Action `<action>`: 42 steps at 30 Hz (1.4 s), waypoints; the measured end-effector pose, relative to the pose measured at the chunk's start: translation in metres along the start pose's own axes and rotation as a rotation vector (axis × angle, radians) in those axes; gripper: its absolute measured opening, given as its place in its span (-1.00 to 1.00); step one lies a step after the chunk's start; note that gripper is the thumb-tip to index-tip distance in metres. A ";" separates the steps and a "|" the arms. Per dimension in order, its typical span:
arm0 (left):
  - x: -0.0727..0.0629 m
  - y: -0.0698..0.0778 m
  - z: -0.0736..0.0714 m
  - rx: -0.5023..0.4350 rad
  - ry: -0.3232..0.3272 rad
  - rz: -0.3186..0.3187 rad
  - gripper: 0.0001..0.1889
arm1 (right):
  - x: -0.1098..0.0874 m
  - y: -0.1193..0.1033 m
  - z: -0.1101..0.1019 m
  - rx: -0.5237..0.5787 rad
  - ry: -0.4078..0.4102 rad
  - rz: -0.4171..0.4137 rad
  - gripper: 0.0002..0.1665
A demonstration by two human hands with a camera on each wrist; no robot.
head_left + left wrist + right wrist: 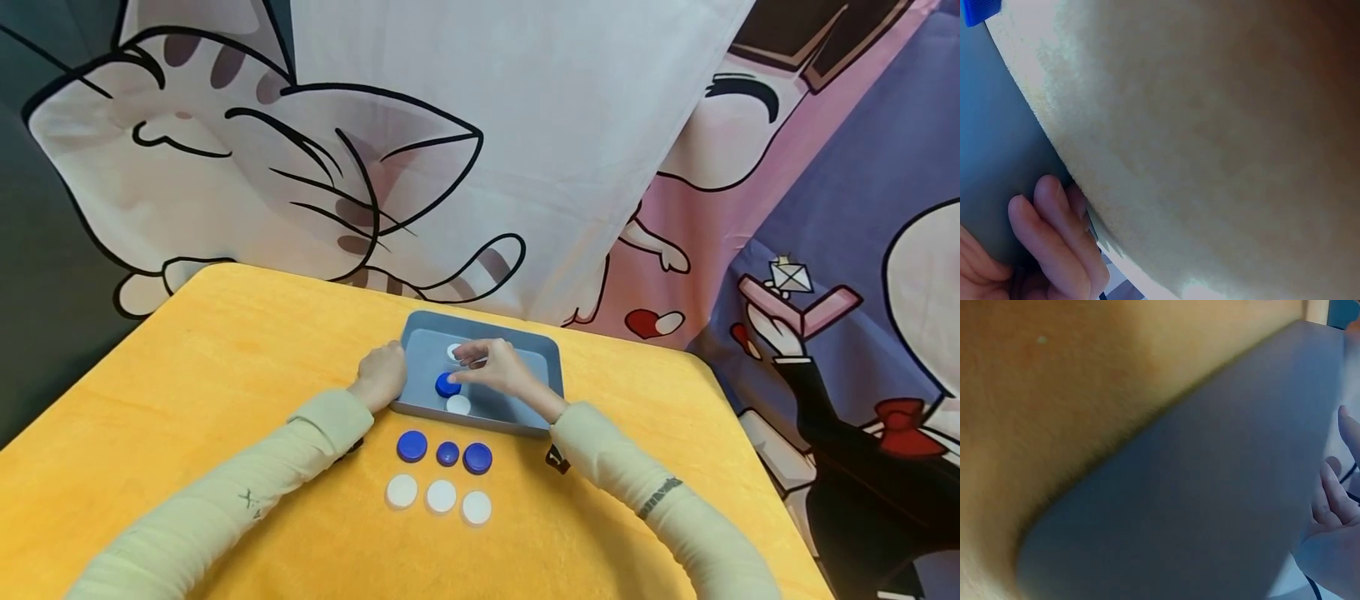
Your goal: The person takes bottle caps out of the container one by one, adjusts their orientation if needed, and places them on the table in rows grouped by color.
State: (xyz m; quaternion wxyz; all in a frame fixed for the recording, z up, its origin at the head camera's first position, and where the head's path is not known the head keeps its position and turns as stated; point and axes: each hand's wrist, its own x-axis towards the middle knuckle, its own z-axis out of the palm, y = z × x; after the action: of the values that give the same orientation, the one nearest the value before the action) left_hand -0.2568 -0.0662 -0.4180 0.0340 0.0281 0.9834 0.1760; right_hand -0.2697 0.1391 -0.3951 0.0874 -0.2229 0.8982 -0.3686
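Note:
A grey-blue tray (487, 423) sits on the yellow table. At its left side my left hand (380, 374) grips the edge, and in the left wrist view its fingers (1054, 240) lie curled against the tray wall. Over the tray is my right hand (498, 367), thumb and fingers spread apart. The thumb tip is right at a blue bottle cap (447, 385) inside. A white cap (452, 352) lies farther back, partly behind the right fingers, and another white cap (458, 406) is by the front wall. The right wrist view shows the hand (1338, 512) at its right edge.
In front of the tray is a row of three blue caps (447, 453), the middle one smaller. Nearer still lies a row of three white caps (441, 497). A printed cartoon curtain (570, 167) hangs behind the yellow table (247, 350).

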 end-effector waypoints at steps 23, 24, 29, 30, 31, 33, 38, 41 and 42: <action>0.001 -0.001 0.002 -0.015 -0.018 -0.009 -0.76 | 0.004 0.017 0.023 -0.062 -0.006 -0.019 -0.51; 0.001 -0.001 0.002 -0.015 -0.018 -0.009 -0.76 | 0.004 0.018 0.023 -0.061 -0.006 -0.017 -0.52; 0.001 -0.001 0.002 -0.015 -0.014 -0.005 -0.76 | 0.004 0.017 0.024 -0.053 0.000 -0.007 -0.56; 0.000 -0.001 0.002 -0.016 -0.012 -0.004 -0.76 | 0.004 0.017 0.024 -0.052 0.001 -0.007 -0.56; 0.001 -0.001 0.002 -0.017 -0.011 -0.003 -0.76 | 0.004 0.017 0.024 -0.054 0.002 -0.007 -0.57; 0.001 -0.001 0.001 -0.021 -0.012 -0.005 -0.76 | 0.005 0.017 0.025 -0.056 0.003 -0.005 -0.57; 0.002 0.000 0.001 -0.031 -0.019 -0.011 -0.76 | 0.005 0.016 0.025 -0.073 0.006 -0.001 -0.57; 0.001 0.000 0.001 -0.030 -0.022 -0.014 -0.76 | 0.005 0.015 0.026 -0.088 0.008 0.011 -0.56; 0.001 0.000 0.001 -0.029 -0.022 -0.015 -0.76 | 0.005 0.014 0.026 -0.091 0.009 0.017 -0.57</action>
State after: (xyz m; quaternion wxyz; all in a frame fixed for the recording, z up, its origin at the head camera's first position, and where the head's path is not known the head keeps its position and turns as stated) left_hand -0.2582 -0.0657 -0.4189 0.0464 0.0221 0.9805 0.1897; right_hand -0.2705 0.1293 -0.4235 0.0761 -0.2174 0.9164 -0.3275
